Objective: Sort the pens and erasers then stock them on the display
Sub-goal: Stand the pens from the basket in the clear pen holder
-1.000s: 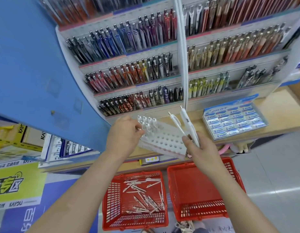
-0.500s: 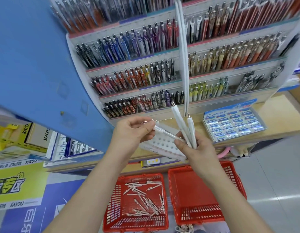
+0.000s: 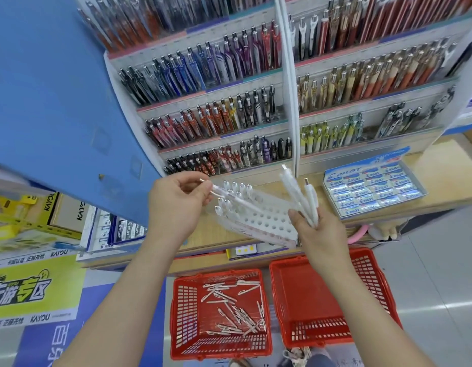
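Note:
A clear pen holder tray (image 3: 266, 221) with rows of round holes lies tilted on the wooden shelf; several white pens (image 3: 233, 193) stand in its far-left holes. My left hand (image 3: 176, 205) pinches one clear pen (image 3: 229, 197) by its end, the pen lying across the tray. Held above the tray's right end, my right hand (image 3: 319, 231) grips a few white pens (image 3: 302, 200) fanned upward. A box of Pilot erasers (image 3: 372, 188) sits on the shelf to the right.
On the floor below stand two red baskets: the left basket (image 3: 181, 308) holds several loose white pens, the right basket (image 3: 372, 282) shows none. A tiered pen display (image 3: 224, 107) fills the wall behind. A blue panel (image 3: 52, 102) juts out at left.
My left hand left the pens standing in the tray, took one clear pen from my right hand and drew it leftward across the tray. The camera moved closer to the shelf.

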Demonstrator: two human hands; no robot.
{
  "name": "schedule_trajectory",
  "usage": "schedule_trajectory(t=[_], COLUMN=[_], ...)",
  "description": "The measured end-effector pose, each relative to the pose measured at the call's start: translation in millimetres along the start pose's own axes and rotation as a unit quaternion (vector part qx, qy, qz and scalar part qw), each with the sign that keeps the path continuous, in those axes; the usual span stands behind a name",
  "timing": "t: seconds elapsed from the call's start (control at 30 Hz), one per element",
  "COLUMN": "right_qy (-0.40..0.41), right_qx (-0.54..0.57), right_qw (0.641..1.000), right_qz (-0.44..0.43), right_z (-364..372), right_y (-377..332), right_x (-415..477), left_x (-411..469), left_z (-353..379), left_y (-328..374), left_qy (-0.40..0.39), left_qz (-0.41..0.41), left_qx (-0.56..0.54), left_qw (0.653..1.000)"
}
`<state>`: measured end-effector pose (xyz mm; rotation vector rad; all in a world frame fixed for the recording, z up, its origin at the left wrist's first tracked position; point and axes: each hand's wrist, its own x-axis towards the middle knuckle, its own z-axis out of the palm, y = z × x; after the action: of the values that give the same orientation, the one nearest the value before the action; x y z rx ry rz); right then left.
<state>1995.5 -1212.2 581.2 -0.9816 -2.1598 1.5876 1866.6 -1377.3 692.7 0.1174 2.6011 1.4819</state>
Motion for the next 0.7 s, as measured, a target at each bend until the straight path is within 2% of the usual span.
schedule_trajectory(t=[0.13, 0.33, 0.7], right_qy=[0.03, 0.013, -0.004], right_qx=[-0.062, -0.033, -0.007], right_qw=[0.997, 0.998, 0.999], right_qz=[0.04, 0.048, 0.032], right_z=[3.8, 17.9, 16.6], right_y=[23.0, 35.7, 36.7], right_x=[4.2, -9.6, -6.6], left_x=[-0.4, -9.0, 0.5], left_z=[-5.4, 2.7, 19.3], left_y=[-9.9, -16.5, -37.3], left_qy=[0.003, -0.009, -0.06], left_qz=[0.058, 0.121, 0.115], left_qx=[0.133, 0.258, 0.308], left_qw=[0.989, 0.958, 0.942])
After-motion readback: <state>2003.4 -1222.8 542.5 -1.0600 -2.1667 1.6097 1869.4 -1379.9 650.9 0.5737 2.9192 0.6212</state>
